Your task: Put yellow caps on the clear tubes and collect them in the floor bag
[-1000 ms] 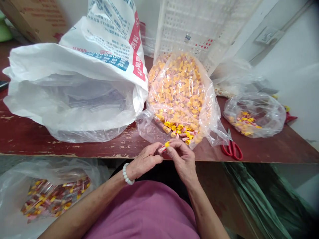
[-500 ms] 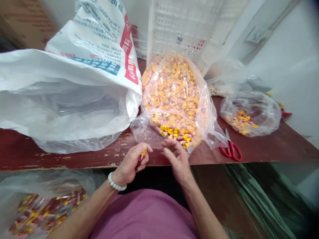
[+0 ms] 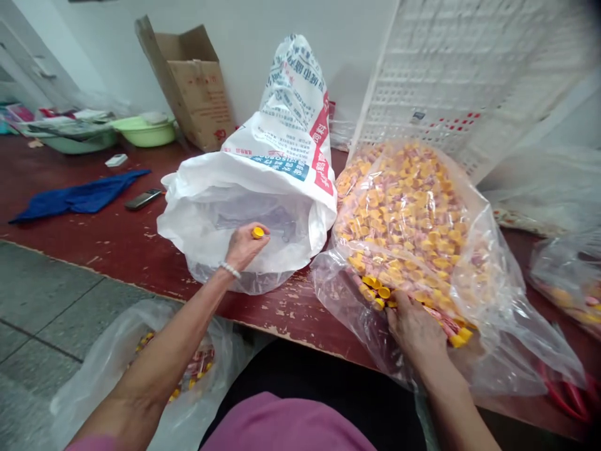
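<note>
My left hand (image 3: 245, 247), with a beaded bracelet, is closed round a small yellow-capped piece (image 3: 258, 233) at the mouth of the white printed sack (image 3: 178, 216). A clear plastic liner shows inside the sack. On the right, my right hand (image 3: 417, 326) reaches into the opening of a large clear bag (image 3: 404, 207) full of yellow-capped pink pieces. Its fingers are bent among loose pieces at the bag's lower edge; what they grip, if anything, is hidden.
A blue cloth (image 3: 84, 195), a phone (image 3: 143, 199), a green basin (image 3: 145, 131) and a cardboard box (image 3: 200, 94) stand left. Red scissors (image 3: 570, 394) lie at right. Below the table edge is another bag (image 3: 107, 351) of pieces. A white crate (image 3: 422, 75) leans behind.
The view has turned left. My left hand has moved from the table's front edge to the sack's mouth, still holding a piece. My right hand has gone into the clear bag.
</note>
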`<state>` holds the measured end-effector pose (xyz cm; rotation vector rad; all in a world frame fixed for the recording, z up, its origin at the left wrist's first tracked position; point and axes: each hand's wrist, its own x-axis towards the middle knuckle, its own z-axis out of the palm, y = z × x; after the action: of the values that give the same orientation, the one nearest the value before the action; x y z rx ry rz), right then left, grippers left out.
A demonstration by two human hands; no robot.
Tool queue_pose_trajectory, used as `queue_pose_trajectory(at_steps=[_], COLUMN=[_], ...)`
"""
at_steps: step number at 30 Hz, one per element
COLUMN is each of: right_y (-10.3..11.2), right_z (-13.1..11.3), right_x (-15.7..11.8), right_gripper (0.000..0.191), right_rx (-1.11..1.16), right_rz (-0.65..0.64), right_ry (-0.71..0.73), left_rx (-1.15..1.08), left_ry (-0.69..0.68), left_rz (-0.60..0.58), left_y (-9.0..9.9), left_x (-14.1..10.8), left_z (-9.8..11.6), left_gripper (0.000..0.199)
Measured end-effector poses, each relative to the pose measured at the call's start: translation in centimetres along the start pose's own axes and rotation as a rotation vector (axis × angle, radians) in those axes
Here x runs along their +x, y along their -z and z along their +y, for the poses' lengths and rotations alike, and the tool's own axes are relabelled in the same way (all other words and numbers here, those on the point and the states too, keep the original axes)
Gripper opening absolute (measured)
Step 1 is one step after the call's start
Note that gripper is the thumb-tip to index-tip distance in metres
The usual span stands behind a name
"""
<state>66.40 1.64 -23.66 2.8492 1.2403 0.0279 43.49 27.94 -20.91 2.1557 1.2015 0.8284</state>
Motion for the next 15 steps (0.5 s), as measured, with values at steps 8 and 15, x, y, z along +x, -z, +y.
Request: queue_pose_trajectory(at_steps=[8, 15], right_y=[-1.1, -0.7], right_z=[1.7, 2.1], right_x=[-0.9, -3.2], right_gripper=[0.033, 0.041], right_rx=[0.333, 0.837], right_rz=[0.26, 0.358], right_ry=[-0.045, -0.154], left_rx=[0.427, 0.553], left_ry=[-0.275, -0.397], left_rz=[-0.282, -0.378], left_y=[-4.9, -4.7], left_x=[4.8, 7.1], left_z=[0.3, 0.3], left_gripper=[0.027, 0.029])
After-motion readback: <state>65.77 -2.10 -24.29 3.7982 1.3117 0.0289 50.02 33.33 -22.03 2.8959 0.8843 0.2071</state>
